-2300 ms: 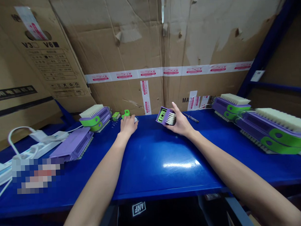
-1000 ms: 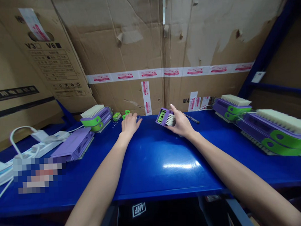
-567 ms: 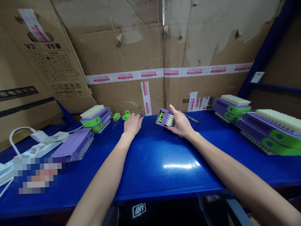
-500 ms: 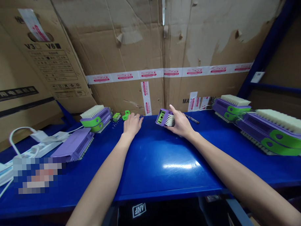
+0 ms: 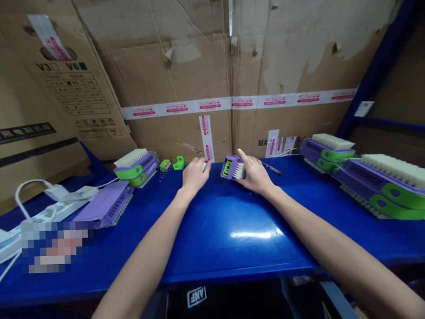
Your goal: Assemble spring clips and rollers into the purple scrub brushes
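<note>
the right hand (image 5: 257, 176) grips the purple-and-green brush (image 5: 233, 168) over the rear of the blue tabletop (image 5: 208, 243), a probably light, stiff-bodied unit best held by its rigid housing (image 5: 234, 159) rather than the flexible bristles (image 5: 240, 171), while the left hand (image 5: 195, 175) curls nearby, any held part indiscernible.

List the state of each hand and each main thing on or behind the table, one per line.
Left hand, fingers bent, grip unclear
Right hand, closed on the handheld brush
Handheld brush, gripped, green end facing left
Green bracket, loose on the blue table
Screwdriver, lying flat
Left brush stack, outer bristles up and down
Two right brush stacks, likewise
Lone purple brush, bristles down
Power strip, cables attached
Cardboard backing, torn and taped
</note>
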A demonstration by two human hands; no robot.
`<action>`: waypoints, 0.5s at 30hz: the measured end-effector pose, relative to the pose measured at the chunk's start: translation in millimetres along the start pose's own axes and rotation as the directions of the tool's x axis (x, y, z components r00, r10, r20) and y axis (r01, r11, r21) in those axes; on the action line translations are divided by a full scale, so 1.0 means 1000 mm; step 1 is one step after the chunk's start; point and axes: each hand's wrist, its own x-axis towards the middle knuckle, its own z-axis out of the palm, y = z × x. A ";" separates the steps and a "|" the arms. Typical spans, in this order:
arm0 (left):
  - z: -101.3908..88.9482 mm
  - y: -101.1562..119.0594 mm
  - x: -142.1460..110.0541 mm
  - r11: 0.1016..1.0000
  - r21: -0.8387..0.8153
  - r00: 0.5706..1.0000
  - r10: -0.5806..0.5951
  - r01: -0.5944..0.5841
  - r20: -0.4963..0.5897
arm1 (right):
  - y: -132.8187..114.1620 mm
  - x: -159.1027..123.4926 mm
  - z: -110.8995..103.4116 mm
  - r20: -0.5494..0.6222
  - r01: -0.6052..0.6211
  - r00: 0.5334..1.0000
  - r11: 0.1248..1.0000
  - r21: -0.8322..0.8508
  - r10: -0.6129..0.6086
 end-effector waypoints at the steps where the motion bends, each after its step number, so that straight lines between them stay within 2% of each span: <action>1: 0.001 0.006 0.000 0.997 -0.081 1.000 0.018 -0.017 0.011 | 0.000 0.000 0.000 0.005 0.001 1.000 1.000 -0.021 -0.001; 5: 0.007 0.024 -0.005 0.939 -0.333 0.988 0.127 -0.092 0.087 | -0.004 0.000 -0.001 0.040 0.032 0.999 0.991 -0.132 -0.027; 9: 0.010 0.027 -0.008 0.935 -0.346 0.978 0.139 -0.078 0.153 | -0.009 0.001 -0.004 0.112 0.105 0.990 0.972 -0.209 -0.083; 15: 0.011 0.009 -0.002 0.916 -0.400 0.944 0.116 0.019 0.310 | -0.012 0.003 -0.008 0.179 0.186 0.972 0.966 -0.180 -0.154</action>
